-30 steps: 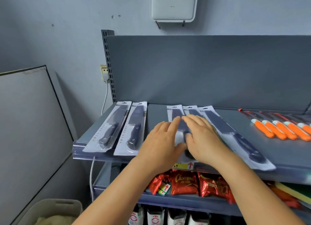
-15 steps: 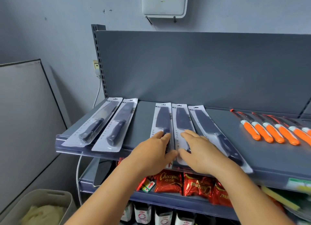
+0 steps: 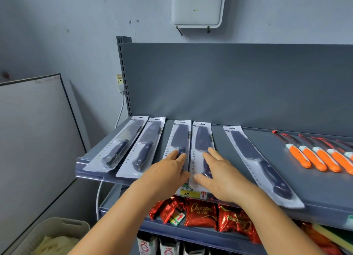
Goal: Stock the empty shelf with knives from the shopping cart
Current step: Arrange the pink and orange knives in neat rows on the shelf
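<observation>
From the head view, five dark-handled kitchen knives in clear plastic and white card packs are lying flat on the grey metal shelf [image 3: 238,140], blades pointing toward the back panel. The first packaged knife [image 3: 118,146] and the second packaged knife [image 3: 145,147] are sitting side by side at the shelf's left end, angled slightly. The third packaged knife [image 3: 179,138] and the fourth packaged knife [image 3: 202,140] are lying just beside each other in the middle. The left hand [image 3: 168,172] is resting flat on the lower part of the third pack, fingers straight and spread narrow. The right hand [image 3: 221,174] is pressing flat on the fourth pack with straight fingers, its thumb reaching toward the left hand. The fifth packaged knife [image 3: 259,163] is lying apart to the right, tilted, its handle end near the shelf's front edge. Further right, a row of orange-handled knives [image 3: 321,157] is lying together. Below, red foil snack bags [image 3: 202,214] are filling the lower shelf. A beige plastic basket [image 3: 57,228] is standing at bottom left.
</observation>
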A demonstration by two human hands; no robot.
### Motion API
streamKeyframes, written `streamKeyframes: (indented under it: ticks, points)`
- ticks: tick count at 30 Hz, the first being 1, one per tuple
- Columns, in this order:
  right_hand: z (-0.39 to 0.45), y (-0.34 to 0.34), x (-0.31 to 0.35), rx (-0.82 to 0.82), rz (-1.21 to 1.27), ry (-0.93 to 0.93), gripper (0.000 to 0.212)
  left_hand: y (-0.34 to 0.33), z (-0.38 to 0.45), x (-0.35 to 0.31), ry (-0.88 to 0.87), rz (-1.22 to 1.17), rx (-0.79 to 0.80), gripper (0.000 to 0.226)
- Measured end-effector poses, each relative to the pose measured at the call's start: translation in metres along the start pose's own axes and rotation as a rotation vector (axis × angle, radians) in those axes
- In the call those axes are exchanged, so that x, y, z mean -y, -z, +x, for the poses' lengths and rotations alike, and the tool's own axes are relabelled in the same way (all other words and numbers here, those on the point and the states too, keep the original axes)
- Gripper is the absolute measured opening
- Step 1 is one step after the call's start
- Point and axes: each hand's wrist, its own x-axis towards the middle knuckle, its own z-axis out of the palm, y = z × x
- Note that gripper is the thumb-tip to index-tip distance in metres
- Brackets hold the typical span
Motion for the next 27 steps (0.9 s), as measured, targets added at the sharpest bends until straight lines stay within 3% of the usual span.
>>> streamKeyframes:
  ticks: [27]
  points:
    - [-0.002,0.003,0.006,0.028,-0.025,-0.004,0.077,0.011,-0.001,-0.004,0.043,0.06,0.038,0.057]
